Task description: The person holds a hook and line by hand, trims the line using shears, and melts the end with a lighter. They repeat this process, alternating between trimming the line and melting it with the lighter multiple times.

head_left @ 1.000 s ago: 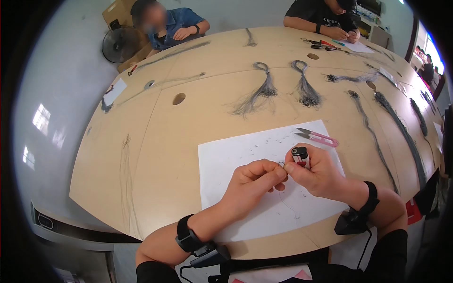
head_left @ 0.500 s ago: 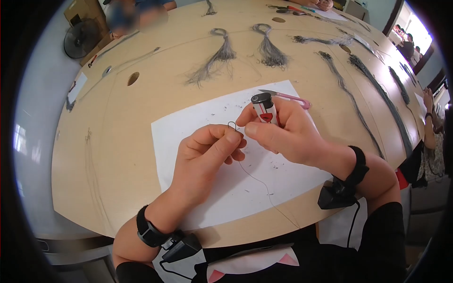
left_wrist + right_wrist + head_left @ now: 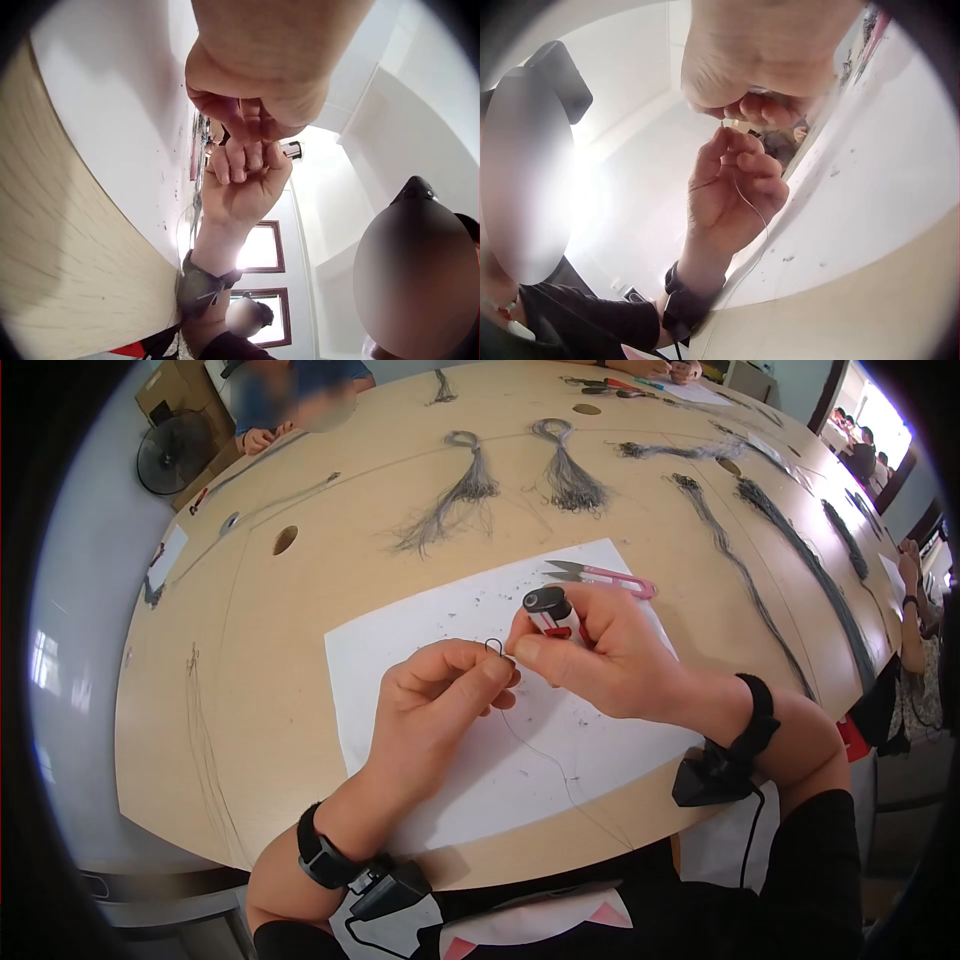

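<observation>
My left hand [image 3: 425,695] pinches a small dark hook [image 3: 493,646] between thumb and forefinger, its curved end standing above the fingertips. A thin line [image 3: 540,753] trails below that hand across the paper and also shows in front of the palm in the right wrist view. My right hand [image 3: 605,660] grips a small white-and-red cylinder [image 3: 552,615] with a black end, held upright and tilted. Its thumb and forefinger tips are right beside the hook. Both hands are over a white sheet of paper [image 3: 390,660] with dark specks. Pink-handled thread snips [image 3: 625,582] lie behind the right hand.
Two looped bundles of line [image 3: 572,475] lie farther back, with longer grey bundles [image 3: 800,565] at the right. Loose strands [image 3: 200,740] lie at left. Pliers [image 3: 610,388] lie at the far side, where other people sit at the table [image 3: 270,780].
The head view has tilted down. My right hand drew slightly away from the left and has now come back close beside the hook. Both hands have kept their holds.
</observation>
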The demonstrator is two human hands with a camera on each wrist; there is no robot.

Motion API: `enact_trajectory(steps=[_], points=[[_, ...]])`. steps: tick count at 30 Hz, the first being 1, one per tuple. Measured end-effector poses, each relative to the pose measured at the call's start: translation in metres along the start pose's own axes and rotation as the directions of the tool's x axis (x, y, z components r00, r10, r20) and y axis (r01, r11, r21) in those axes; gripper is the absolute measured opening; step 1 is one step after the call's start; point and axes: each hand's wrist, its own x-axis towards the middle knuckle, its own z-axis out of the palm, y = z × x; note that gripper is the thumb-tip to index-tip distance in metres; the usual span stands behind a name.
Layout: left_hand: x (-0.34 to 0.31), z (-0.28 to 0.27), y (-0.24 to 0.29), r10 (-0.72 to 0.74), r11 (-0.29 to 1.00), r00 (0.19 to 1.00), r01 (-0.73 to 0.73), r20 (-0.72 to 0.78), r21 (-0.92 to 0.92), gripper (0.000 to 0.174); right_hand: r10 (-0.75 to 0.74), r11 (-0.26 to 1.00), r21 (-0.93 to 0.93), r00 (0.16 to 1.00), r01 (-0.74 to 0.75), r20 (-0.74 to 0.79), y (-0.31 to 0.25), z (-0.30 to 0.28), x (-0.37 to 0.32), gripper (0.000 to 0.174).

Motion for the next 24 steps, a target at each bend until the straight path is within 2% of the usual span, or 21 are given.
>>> enact_trajectory(steps=[1,5,7,8,11,13,15,19,22,24], points=[[0.001,0.0,-0.001,0.021,1.0,1.0,-0.021,0.005,-0.011,0.008,-0.021,1.0,-0.021,1.0,0.021,-0.007,0.0,0.001,0.0,0.013],[0.002,-0.002,-0.002,0.055,0.997,0.998,-0.057,0.03,0.06,0.006,-0.047,0.996,-0.073,0.998,0.044,-0.044,0.0,0.005,-0.002,0.014],[0.002,-0.002,-0.003,0.059,0.99,0.998,-0.061,0.022,0.124,0.006,-0.132,0.99,-0.057,0.991,0.131,-0.006,0.005,0.004,0.0,0.003],[0.001,-0.002,-0.003,0.074,0.989,0.997,-0.078,0.037,0.124,0.006,-0.059,0.997,-0.052,0.998,0.06,0.022,0.004,0.002,-0.002,0.005],[0.0,-0.002,-0.004,0.077,0.991,0.996,-0.082,0.054,0.102,0.005,-0.125,0.985,-0.117,0.992,0.127,0.024,0.008,0.003,-0.003,0.006],[0.0,-0.002,-0.004,0.065,0.993,0.997,-0.07,0.047,0.098,0.006,-0.111,0.988,-0.102,0.994,0.113,0.023,0.006,0.003,-0.004,0.007],[-0.001,-0.001,-0.003,0.052,0.995,0.998,-0.055,0.031,0.089,0.007,-0.156,0.97,-0.184,0.988,0.157,0.022,0.007,0.002,-0.004,0.009],[-0.001,0.0,-0.002,0.056,0.994,0.998,-0.053,-0.034,0.099,0.006,-0.144,0.977,-0.162,0.989,0.137,-0.033,0.008,0.002,-0.004,0.009],[0.0,-0.002,-0.003,0.052,0.995,0.998,-0.05,-0.023,0.084,0.008,-0.09,0.981,-0.177,0.995,0.084,-0.03,0.003,0.002,-0.004,0.009],[0.0,-0.003,-0.003,0.086,0.991,0.996,-0.083,-0.018,0.104,0.007,-0.12,0.975,-0.194,0.992,0.112,-0.027,0.006,0.004,-0.003,0.014]])
